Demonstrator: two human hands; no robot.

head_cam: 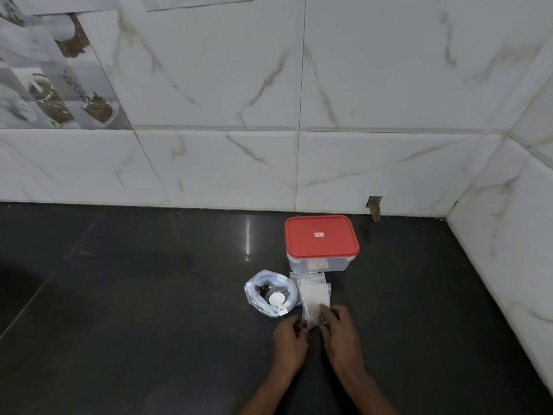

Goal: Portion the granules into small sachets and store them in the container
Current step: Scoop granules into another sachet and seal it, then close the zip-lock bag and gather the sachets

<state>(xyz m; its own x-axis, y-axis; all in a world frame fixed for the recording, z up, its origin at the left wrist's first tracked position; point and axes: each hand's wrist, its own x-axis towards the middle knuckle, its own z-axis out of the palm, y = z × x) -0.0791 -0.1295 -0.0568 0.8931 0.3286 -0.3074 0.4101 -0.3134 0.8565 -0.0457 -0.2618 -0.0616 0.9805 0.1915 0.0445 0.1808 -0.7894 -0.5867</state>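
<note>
- In the head view, we took the container [317, 265] as our landmark. It stood at the back of the dark counter [149, 295], near the tiled wall, with its red lid [321, 238] on.
- Just in front of the container lay a small stack of empty sachets [308, 278]. To the front-left of it sat the open bag of granules [260, 295], with a white scoop [276, 299] resting inside.
- Further in front of the container, both hands met on one sachet [314, 307]. The left hand [290, 339] had its fingers curled in, pinching the near left corner. The right hand [341, 333] gripped the near right edge with bent fingers.
- A dark patch low in that sachet looked to us like granules, though it was too small to be sure.
- We judged the step to be closing a filled sachet. The next move called for pressing its mouth shut, then lifting the red lid, since nothing could go into the container while it was covered.
</note>
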